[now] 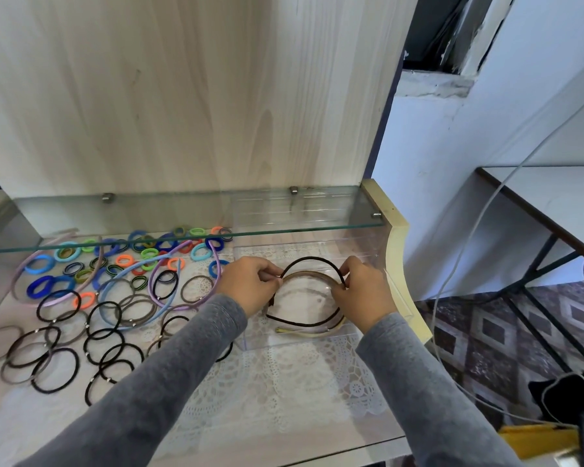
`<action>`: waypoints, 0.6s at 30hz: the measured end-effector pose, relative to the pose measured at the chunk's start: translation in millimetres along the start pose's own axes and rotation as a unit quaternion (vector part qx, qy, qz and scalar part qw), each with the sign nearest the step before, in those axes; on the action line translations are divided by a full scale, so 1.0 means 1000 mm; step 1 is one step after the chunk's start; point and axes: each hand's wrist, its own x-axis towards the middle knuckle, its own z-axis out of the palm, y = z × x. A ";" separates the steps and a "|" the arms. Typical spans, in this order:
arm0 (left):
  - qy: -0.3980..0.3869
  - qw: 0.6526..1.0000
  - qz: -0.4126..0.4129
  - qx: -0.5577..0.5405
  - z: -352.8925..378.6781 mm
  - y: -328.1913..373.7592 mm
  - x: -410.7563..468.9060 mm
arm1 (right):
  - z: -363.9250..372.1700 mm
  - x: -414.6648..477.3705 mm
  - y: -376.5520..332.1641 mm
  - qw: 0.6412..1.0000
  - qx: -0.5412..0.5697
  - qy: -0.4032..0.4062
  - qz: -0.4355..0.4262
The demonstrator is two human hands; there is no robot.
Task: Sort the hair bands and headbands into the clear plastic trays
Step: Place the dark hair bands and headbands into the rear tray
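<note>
Both left hand (250, 285) and right hand (363, 293) fingers pinch the black headband (312, 258) over the clear tray (284, 342)

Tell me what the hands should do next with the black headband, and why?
Probably lower the thin black headband flat into the clear plastic tray and let go. The left hand and right hand each pinch one side of it, just above the brown and beige headbands already lying in that tray.

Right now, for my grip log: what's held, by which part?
The left hand and right hand pinch the thin black curved headband, one on each side of its arch.
</note>
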 end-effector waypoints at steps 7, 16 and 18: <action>-0.026 0.998 0.010 0.053 0.004 0.000 0.003 | 0.001 -0.003 0.002 0.999 -0.041 -0.036 -0.002; -0.055 0.986 0.032 0.152 0.005 0.004 0.009 | 0.008 -0.001 0.005 0.997 -0.065 -0.049 -0.008; -0.058 0.983 0.043 0.170 0.005 0.005 0.009 | 0.008 0.000 0.005 0.996 -0.072 -0.050 -0.011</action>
